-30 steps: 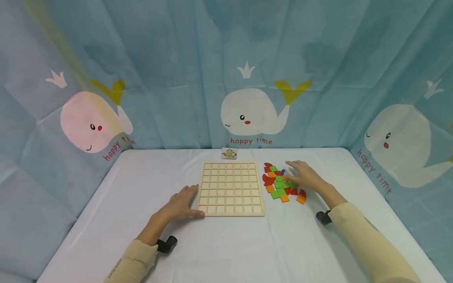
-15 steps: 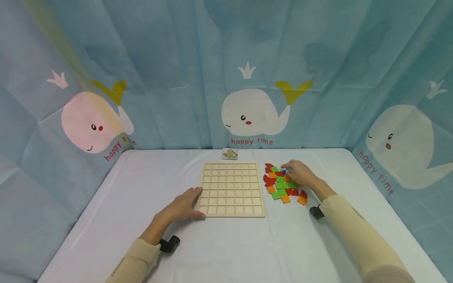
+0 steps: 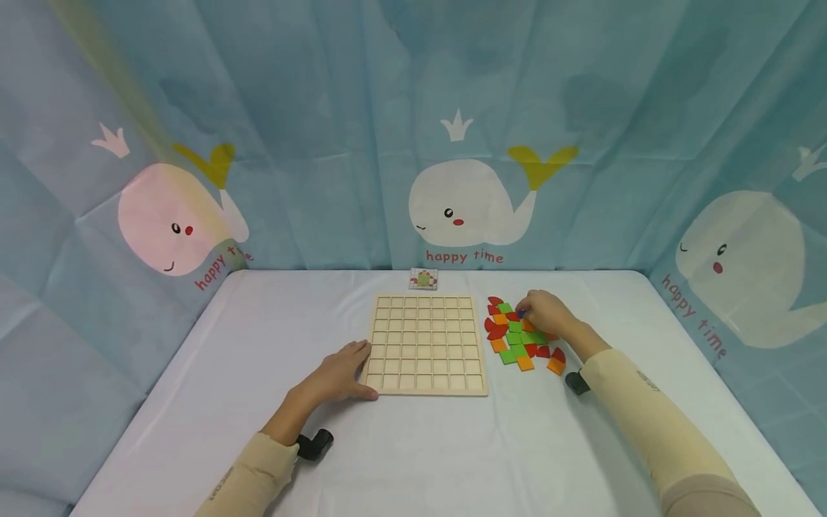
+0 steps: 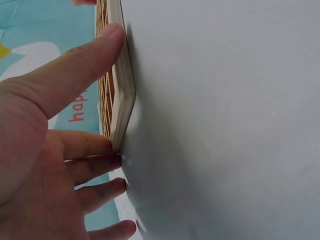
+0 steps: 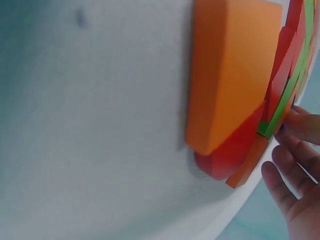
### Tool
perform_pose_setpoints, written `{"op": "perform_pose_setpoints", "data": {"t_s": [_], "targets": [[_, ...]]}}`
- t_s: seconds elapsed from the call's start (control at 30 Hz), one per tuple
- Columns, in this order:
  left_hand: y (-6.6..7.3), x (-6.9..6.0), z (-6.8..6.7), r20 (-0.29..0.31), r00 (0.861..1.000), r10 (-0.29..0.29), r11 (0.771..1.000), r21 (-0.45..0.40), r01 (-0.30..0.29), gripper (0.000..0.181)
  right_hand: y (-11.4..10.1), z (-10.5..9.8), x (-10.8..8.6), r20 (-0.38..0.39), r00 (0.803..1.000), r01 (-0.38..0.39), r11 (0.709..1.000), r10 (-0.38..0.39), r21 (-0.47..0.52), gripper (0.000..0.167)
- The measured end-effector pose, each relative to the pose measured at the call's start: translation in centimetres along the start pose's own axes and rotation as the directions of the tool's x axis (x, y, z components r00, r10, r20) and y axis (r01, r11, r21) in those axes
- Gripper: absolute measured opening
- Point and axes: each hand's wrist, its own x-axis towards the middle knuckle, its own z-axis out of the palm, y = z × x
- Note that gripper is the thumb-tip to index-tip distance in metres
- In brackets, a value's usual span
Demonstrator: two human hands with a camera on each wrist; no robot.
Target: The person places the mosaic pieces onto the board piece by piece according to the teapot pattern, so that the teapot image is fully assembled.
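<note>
A square wooden grid board point(image 3: 423, 345) lies on the white table, its cells bare. My left hand point(image 3: 339, 373) rests at its front left corner, fingers fairly straight. In the left wrist view the thumb point(image 4: 95, 52) lies on the board's rim point(image 4: 124, 85), and a fingertip touches the corner. Right of the board spreads a pile of flat tiles: green tiles point(image 3: 533, 337), orange tiles point(image 3: 525, 363) and red tiles point(image 3: 496, 332). At the pile's far right side my right hand point(image 3: 545, 312) pinches a small blue tile point(image 3: 521, 314), mostly hidden by the fingers.
A small pattern card point(image 3: 423, 279) lies behind the board. Close to the right wrist camera are an orange tile point(image 5: 245, 65) and a red quarter-round tile point(image 5: 230, 145). A blue curtain point(image 3: 362, 215) with whale prints stands behind the table point(image 3: 413, 459).
My right hand has come down onto the pile's far side and its fingers have closed on the blue tile. The left hand stays at the board's corner, and the head view shifts slightly.
</note>
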Motion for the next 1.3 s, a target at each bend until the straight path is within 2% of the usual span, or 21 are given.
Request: {"op": "perform_pose_setpoints", "data": {"t_s": [0.27,0.67,0.97,1.3], "targets": [[0.6,-0.1,0.0,0.001,1.0,-0.027,0.999,0.017,0.027,0.098,-0.1,-0.1,0.0,0.012,0.999,-0.043,0.999,0.043,0.019,0.024],[0.3,-0.1,-0.1,-0.008,1.0,-0.017,1.0,-0.014,0.017,0.098,0.0,-0.8,0.3,0.019,0.995,-0.098,0.994,0.098,0.053,0.028],[0.2,0.2,0.0,-0.011,1.0,-0.009,1.0,-0.019,0.009,0.096,-1.9,-1.6,1.0,-0.015,0.998,-0.058,0.997,0.058,0.05,0.026],[0.5,-0.1,-0.2,-0.024,0.999,-0.022,1.0,-0.016,0.022,0.095,-5.1,-1.3,2.6,-0.053,0.995,0.083,0.995,-0.08,0.059,0.025]]}}
